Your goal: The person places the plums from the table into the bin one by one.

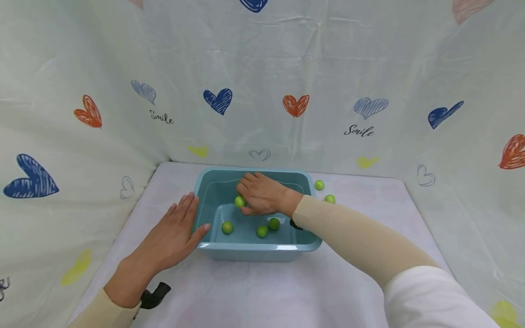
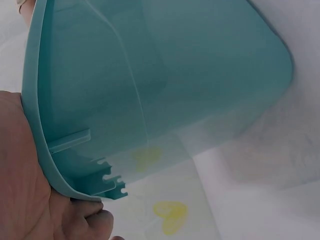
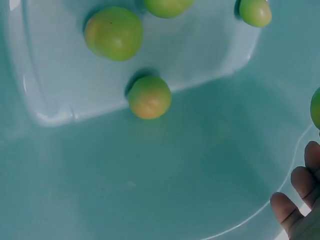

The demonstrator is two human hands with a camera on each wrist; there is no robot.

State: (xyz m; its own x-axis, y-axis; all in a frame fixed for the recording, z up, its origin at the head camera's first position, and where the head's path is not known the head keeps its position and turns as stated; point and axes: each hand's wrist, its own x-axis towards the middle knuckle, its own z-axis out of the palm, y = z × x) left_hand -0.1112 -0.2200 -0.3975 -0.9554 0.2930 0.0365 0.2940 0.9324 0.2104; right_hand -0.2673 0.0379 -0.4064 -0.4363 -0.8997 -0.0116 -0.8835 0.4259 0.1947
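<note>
Head view shows your right hand (image 1: 262, 195) inside the blue tub (image 1: 246, 249), fingers curled round one small green fruit (image 1: 240, 201) near the tub's far left wall. Three more green fruits (image 1: 262, 231) lie on the tub floor, nearer to you than that hand. Two other fruits (image 1: 319, 184) sit on the surface just outside the tub's right rim. Your left hand (image 1: 174, 237) lies flat with straight fingers against the tub's left wall. Your right hand is nearer the fruit. The fruits are round and smooth. The tub is shiny hard plastic with rounded corners.
</note>
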